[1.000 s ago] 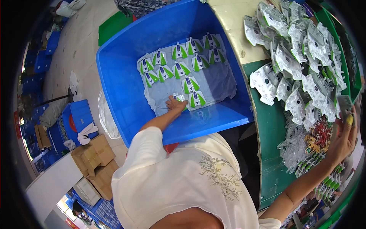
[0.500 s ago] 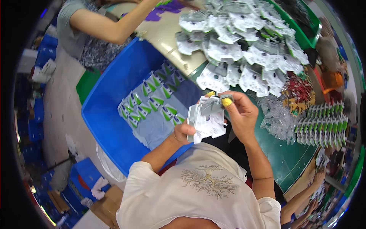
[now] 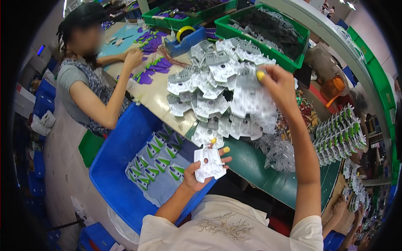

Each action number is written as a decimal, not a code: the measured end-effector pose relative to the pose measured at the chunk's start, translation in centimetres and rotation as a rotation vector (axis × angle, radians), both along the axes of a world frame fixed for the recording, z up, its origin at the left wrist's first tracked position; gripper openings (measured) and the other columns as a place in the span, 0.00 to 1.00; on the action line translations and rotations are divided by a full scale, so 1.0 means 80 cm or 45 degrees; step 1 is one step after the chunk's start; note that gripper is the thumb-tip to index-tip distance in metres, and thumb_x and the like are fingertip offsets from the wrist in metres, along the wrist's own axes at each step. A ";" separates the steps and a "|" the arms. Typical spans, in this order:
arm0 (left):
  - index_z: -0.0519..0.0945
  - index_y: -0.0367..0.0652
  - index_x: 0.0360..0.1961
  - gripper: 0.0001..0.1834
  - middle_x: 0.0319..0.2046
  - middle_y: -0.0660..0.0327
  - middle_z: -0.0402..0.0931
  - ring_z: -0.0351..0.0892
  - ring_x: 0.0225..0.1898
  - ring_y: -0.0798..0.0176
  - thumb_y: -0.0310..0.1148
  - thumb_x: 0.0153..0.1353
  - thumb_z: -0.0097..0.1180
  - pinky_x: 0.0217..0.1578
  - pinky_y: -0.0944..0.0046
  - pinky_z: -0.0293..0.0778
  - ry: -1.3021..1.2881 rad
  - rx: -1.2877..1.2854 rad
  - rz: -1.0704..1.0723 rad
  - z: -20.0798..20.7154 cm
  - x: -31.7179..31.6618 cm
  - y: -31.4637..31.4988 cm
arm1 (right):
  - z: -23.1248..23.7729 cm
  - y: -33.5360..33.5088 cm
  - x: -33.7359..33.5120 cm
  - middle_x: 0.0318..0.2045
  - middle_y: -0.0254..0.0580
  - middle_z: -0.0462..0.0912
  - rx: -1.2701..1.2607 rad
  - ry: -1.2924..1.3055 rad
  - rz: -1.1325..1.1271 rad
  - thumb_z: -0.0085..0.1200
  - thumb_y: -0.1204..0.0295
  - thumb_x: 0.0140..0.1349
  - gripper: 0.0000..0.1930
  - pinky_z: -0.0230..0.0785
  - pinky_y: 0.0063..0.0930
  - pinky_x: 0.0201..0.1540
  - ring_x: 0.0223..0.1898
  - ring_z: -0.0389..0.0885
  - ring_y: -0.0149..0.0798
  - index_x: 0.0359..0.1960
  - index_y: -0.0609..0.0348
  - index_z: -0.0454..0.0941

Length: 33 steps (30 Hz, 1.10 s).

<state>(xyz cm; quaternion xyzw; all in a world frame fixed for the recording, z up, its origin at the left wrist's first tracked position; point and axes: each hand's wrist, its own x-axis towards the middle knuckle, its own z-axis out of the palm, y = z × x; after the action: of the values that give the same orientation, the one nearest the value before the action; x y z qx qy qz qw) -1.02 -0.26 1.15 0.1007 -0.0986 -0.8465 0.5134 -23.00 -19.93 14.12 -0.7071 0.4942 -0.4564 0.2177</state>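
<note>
Beside blue bin [image 3: 106,157] | left hand [image 3: 194,178] grips shell [image 3: 214,165] | right hand [image 3: 279,85] at shell pile [image 3: 209,83], grip unclear (crate [image 3: 298,61] behind)

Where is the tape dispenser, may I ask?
In the head view, the tape dispenser sits upper centre-left, between the white parts heap and a green tray.

Your left hand [image 3: 193,179] holds a white molded plastic part [image 3: 211,167], its face with a round hole turned toward you. A heap of similar white-and-grey parts [image 3: 209,104] lies overlapping by your right hand [image 3: 279,85], the nearest blurred.
</note>
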 end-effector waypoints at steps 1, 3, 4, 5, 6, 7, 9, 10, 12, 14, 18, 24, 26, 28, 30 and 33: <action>0.52 0.52 0.66 0.48 0.62 0.46 0.56 0.60 0.61 0.39 0.44 0.44 0.62 0.59 0.48 0.61 -0.011 0.007 -0.010 0.003 -0.003 -0.001 | 0.013 -0.031 0.004 0.17 0.33 0.74 -0.020 0.054 -0.002 0.56 0.69 0.51 0.12 0.61 0.21 0.24 0.20 0.68 0.24 0.36 0.61 0.82; 0.52 0.51 0.66 0.48 0.62 0.45 0.56 0.60 0.62 0.39 0.44 0.44 0.61 0.60 0.47 0.60 -0.028 0.016 -0.037 0.013 -0.010 -0.005 | 0.024 -0.095 0.019 0.25 0.42 0.82 0.019 0.120 0.002 0.57 0.66 0.48 0.14 0.70 0.28 0.30 0.25 0.79 0.34 0.36 0.58 0.83; 0.51 0.51 0.67 0.49 0.62 0.45 0.56 0.59 0.62 0.39 0.44 0.43 0.61 0.60 0.47 0.60 -0.051 -0.011 -0.047 0.015 -0.014 -0.010 | 0.020 -0.124 0.025 0.28 0.45 0.83 0.074 0.139 -0.001 0.57 0.65 0.47 0.15 0.72 0.30 0.33 0.27 0.81 0.39 0.36 0.57 0.83; 0.50 0.50 0.67 0.50 0.62 0.45 0.56 0.59 0.62 0.39 0.44 0.43 0.61 0.61 0.46 0.59 -0.080 -0.033 -0.046 0.017 -0.016 -0.015 | 0.020 -0.142 0.036 0.30 0.48 0.83 0.032 0.279 0.000 0.58 0.64 0.46 0.15 0.73 0.34 0.37 0.31 0.82 0.44 0.35 0.55 0.84; 0.49 0.49 0.67 0.52 0.63 0.44 0.55 0.59 0.62 0.39 0.45 0.42 0.62 0.61 0.46 0.58 -0.127 -0.034 -0.025 0.021 -0.018 -0.019 | 0.012 -0.166 0.039 0.31 0.50 0.83 0.079 0.339 -0.031 0.58 0.63 0.47 0.14 0.73 0.37 0.40 0.34 0.82 0.49 0.35 0.55 0.84; 0.49 0.48 0.67 0.52 0.63 0.44 0.55 0.59 0.62 0.38 0.46 0.42 0.62 0.61 0.45 0.58 -0.166 -0.067 -0.005 0.024 -0.014 -0.022 | 0.012 -0.172 0.052 0.31 0.50 0.83 0.037 0.398 -0.015 0.58 0.63 0.47 0.14 0.73 0.39 0.42 0.36 0.82 0.51 0.34 0.54 0.84; 0.49 0.46 0.67 0.53 0.63 0.44 0.55 0.58 0.62 0.36 0.47 0.42 0.62 0.61 0.45 0.58 -0.239 -0.101 0.054 0.025 -0.005 -0.031 | 0.020 -0.189 0.061 0.30 0.50 0.83 0.093 0.385 -0.077 0.59 0.63 0.48 0.11 0.73 0.43 0.41 0.35 0.82 0.53 0.31 0.51 0.85; 0.49 0.47 0.67 0.53 0.63 0.44 0.55 0.58 0.62 0.36 0.47 0.41 0.63 0.61 0.45 0.58 -0.251 -0.088 0.079 0.028 -0.002 -0.033 | 0.020 -0.207 0.050 0.30 0.50 0.83 -0.006 0.373 -0.136 0.59 0.62 0.48 0.11 0.73 0.43 0.41 0.35 0.82 0.53 0.31 0.51 0.85; 0.49 0.47 0.67 0.53 0.63 0.44 0.55 0.59 0.61 0.34 0.47 0.41 0.63 0.61 0.44 0.58 -0.255 -0.063 0.123 0.028 0.002 -0.040 | 0.024 -0.245 0.010 0.30 0.49 0.83 -0.144 0.417 -0.298 0.59 0.62 0.49 0.10 0.73 0.44 0.39 0.36 0.82 0.52 0.31 0.51 0.85; 0.49 0.47 0.67 0.53 0.63 0.43 0.54 0.59 0.61 0.34 0.47 0.41 0.62 0.60 0.43 0.59 -0.269 -0.078 0.127 0.026 0.006 -0.049 | 0.018 -0.279 -0.035 0.31 0.50 0.83 -0.075 0.695 -0.481 0.60 0.62 0.50 0.11 0.73 0.45 0.39 0.37 0.82 0.52 0.31 0.52 0.84; 0.51 0.49 0.66 0.52 0.63 0.44 0.53 0.58 0.62 0.35 0.47 0.41 0.62 0.61 0.43 0.58 -0.255 -0.114 0.101 0.028 0.008 -0.057 | 0.003 -0.312 -0.088 0.47 0.51 0.79 0.461 1.018 -0.528 0.69 0.59 0.42 0.27 0.71 0.41 0.50 0.49 0.78 0.49 0.44 0.57 0.79; 0.53 0.38 0.65 0.39 0.62 0.46 0.57 0.59 0.62 0.38 0.42 0.55 0.51 0.62 0.43 0.56 0.023 -0.014 -0.063 0.041 -0.016 -0.055 | -0.027 -0.316 -0.104 0.39 0.48 0.82 0.301 0.697 -0.152 0.66 0.66 0.41 0.18 0.72 0.38 0.48 0.44 0.81 0.48 0.38 0.49 0.83; 0.55 0.37 0.64 0.30 0.56 0.50 0.66 0.69 0.56 0.48 0.35 0.62 0.44 0.54 0.47 0.68 -0.506 0.168 -0.062 0.013 -0.019 -0.047 | -0.014 -0.289 -0.097 0.30 0.47 0.83 -0.061 0.604 -0.427 0.60 0.66 0.47 0.11 0.74 0.39 0.39 0.35 0.82 0.47 0.33 0.51 0.83; 0.61 0.36 0.60 0.23 0.50 0.52 0.71 0.77 0.46 0.54 0.30 0.64 0.43 0.37 0.53 0.79 -0.549 0.139 -0.073 0.016 -0.021 -0.046 | 0.021 -0.237 -0.071 0.21 0.45 0.81 -0.184 0.149 -0.389 0.59 0.66 0.50 0.11 0.74 0.32 0.29 0.23 0.81 0.38 0.31 0.60 0.81; 0.61 0.36 0.60 0.23 0.51 0.52 0.71 0.77 0.46 0.55 0.29 0.64 0.43 0.37 0.54 0.80 -0.637 0.124 -0.016 0.022 -0.027 -0.053 | 0.049 -0.168 -0.049 0.20 0.33 0.78 0.011 -0.178 -0.149 0.56 0.71 0.56 0.10 0.71 0.18 0.22 0.20 0.77 0.24 0.36 0.64 0.79; 0.65 0.36 0.57 0.21 0.46 0.54 0.74 0.79 0.41 0.58 0.28 0.62 0.44 0.32 0.58 0.81 -0.764 0.108 0.172 0.041 -0.022 -0.053 | 0.057 -0.044 0.007 0.26 0.34 0.80 0.231 -0.415 0.280 0.54 0.74 0.60 0.09 0.72 0.17 0.26 0.24 0.78 0.24 0.38 0.67 0.78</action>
<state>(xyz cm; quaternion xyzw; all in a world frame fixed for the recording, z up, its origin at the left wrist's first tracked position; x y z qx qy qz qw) -2.78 -4.50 4.43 0.3736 -0.2035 -0.7463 0.5119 -22.41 -23.42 18.68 -0.6511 0.4114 -0.4920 0.4059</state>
